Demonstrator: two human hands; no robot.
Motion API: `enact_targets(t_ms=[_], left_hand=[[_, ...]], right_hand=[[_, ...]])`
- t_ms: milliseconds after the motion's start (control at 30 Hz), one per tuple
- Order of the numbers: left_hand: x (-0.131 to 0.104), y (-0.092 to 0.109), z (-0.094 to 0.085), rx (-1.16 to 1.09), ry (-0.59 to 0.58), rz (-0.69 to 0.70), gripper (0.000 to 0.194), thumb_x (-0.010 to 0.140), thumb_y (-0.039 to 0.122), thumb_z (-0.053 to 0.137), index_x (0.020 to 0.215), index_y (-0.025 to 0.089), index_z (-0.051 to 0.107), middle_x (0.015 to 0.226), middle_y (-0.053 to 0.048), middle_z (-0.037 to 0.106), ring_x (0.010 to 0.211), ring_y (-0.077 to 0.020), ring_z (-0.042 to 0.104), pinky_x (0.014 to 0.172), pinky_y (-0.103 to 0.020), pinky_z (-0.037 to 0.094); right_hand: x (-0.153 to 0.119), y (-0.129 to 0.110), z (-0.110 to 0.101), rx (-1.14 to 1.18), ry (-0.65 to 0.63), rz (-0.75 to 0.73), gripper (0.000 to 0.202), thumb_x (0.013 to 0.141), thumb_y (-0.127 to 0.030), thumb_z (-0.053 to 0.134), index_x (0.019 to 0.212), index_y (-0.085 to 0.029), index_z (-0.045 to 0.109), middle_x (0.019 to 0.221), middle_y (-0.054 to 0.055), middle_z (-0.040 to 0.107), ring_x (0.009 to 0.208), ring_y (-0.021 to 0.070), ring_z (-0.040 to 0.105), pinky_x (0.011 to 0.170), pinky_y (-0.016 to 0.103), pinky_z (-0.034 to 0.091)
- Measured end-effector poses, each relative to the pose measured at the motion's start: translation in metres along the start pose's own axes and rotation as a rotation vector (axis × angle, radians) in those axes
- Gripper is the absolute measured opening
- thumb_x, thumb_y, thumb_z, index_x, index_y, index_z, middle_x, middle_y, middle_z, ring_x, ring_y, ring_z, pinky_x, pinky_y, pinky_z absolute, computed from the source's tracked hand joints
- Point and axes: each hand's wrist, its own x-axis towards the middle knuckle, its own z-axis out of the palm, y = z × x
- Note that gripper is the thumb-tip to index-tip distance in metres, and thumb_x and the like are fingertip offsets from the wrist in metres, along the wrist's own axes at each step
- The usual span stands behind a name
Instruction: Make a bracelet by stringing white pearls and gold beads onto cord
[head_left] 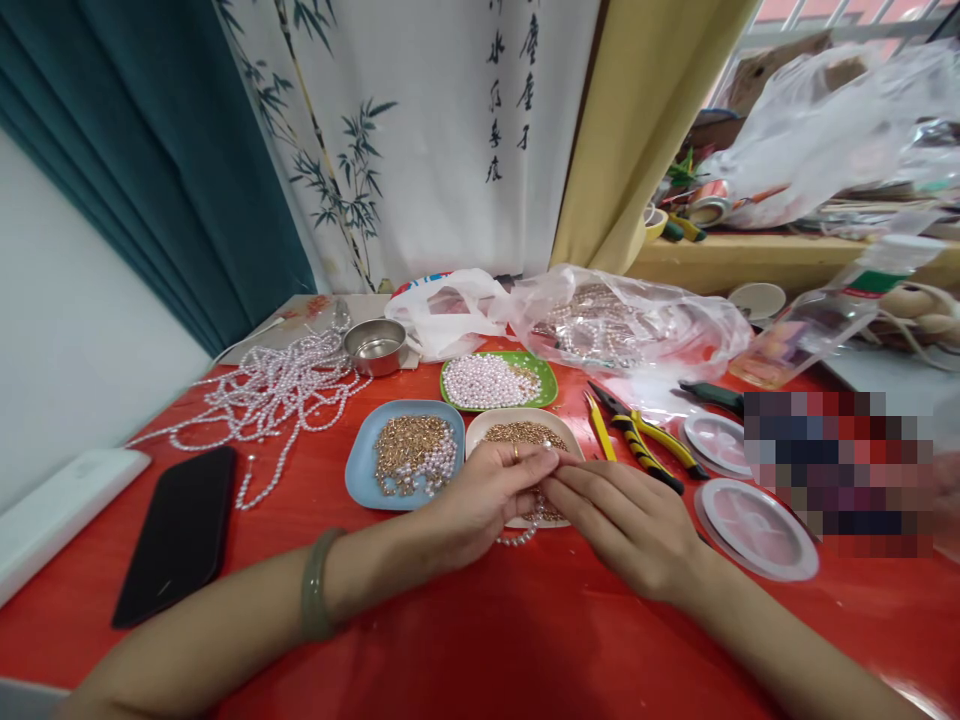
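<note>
My left hand (487, 490) and my right hand (626, 515) meet fingertip to fingertip over a cream dish (480, 428) of gold beads. A short string of pearl beads (519, 538) hangs below my left fingers. My left thumb and forefinger are pinched at its upper end, with a pearl at the tips. The fingers of my right hand are pressed together at the same spot; what they hold is too small to tell. Left of my hands is a blue dish (361, 470) with gold and pearl beads. Behind sits a green dish (549, 380) of pearl beads.
Pearl strands (277, 385) and a round tin (376, 348) lie back left, a black phone (180, 530) nearer. Right of the dishes are yellow tweezers (600, 428), pliers (645, 440) and clear spools (761, 528). Behind them are a plastic bag (622, 320) and a tilted bottle (817, 320).
</note>
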Motion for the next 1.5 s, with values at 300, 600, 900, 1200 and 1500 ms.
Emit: enact_targets(t_ms=[300, 600, 900, 1200, 1500], left_hand=[[-0.002, -0.002, 0.007, 0.078, 0.073, 0.043, 0.029, 0.064, 0.036, 0.071, 0.075, 0.009, 0.068, 0.062, -0.002, 0.055, 0.06, -0.008, 0.049, 0.057, -0.02, 0.037], [-0.008, -0.004, 0.011, 0.059, 0.117, 0.06, 0.024, 0.069, 0.034, 0.066, 0.064, 0.011, 0.059, 0.049, 0.006, 0.041, 0.044, -0.0037, 0.036, 0.045, -0.018, 0.029], [-0.004, 0.001, 0.008, 0.014, 0.061, 0.038, 0.015, 0.073, 0.022, 0.062, 0.078, 0.008, 0.064, 0.071, -0.007, 0.062, 0.066, -0.0092, 0.056, 0.061, -0.018, 0.041], [-0.004, 0.016, -0.001, 0.081, -0.11, -0.174, 0.024, 0.083, 0.03, 0.049, 0.087, 0.01, 0.062, 0.08, -0.012, 0.067, 0.057, -0.0131, 0.062, 0.053, -0.023, 0.044], [-0.006, 0.022, 0.003, 0.21, -0.122, -0.173, 0.032, 0.085, 0.036, 0.043, 0.086, 0.011, 0.063, 0.051, -0.003, 0.06, 0.033, -0.0027, 0.022, 0.036, -0.02, 0.01]], right_hand=[[-0.001, -0.005, 0.005, 0.026, 0.032, -0.015, 0.026, 0.086, -0.005, 0.034, 0.084, -0.008, 0.059, 0.07, 0.01, 0.068, 0.068, 0.0195, 0.059, 0.061, 0.032, 0.051], [0.007, -0.008, 0.002, 0.031, -0.001, -0.015, 0.035, 0.089, -0.007, 0.027, 0.081, -0.01, 0.061, 0.068, 0.007, 0.069, 0.068, 0.0185, 0.06, 0.068, 0.03, 0.049], [0.003, -0.005, 0.004, 0.208, -0.005, -0.003, 0.023, 0.088, -0.011, 0.035, 0.092, -0.01, 0.058, 0.076, 0.007, 0.067, 0.077, 0.0198, 0.06, 0.074, 0.033, 0.05], [0.005, 0.017, -0.01, 0.864, -0.123, 0.824, 0.029, 0.09, -0.028, 0.038, 0.116, -0.021, 0.05, 0.098, 0.007, 0.064, 0.089, 0.0176, 0.06, 0.072, 0.031, 0.051], [0.01, 0.026, -0.018, 0.886, -0.204, 0.793, 0.02, 0.087, -0.026, 0.045, 0.073, -0.018, 0.057, 0.067, 0.0, 0.057, 0.061, 0.0108, 0.053, 0.055, 0.023, 0.044]])
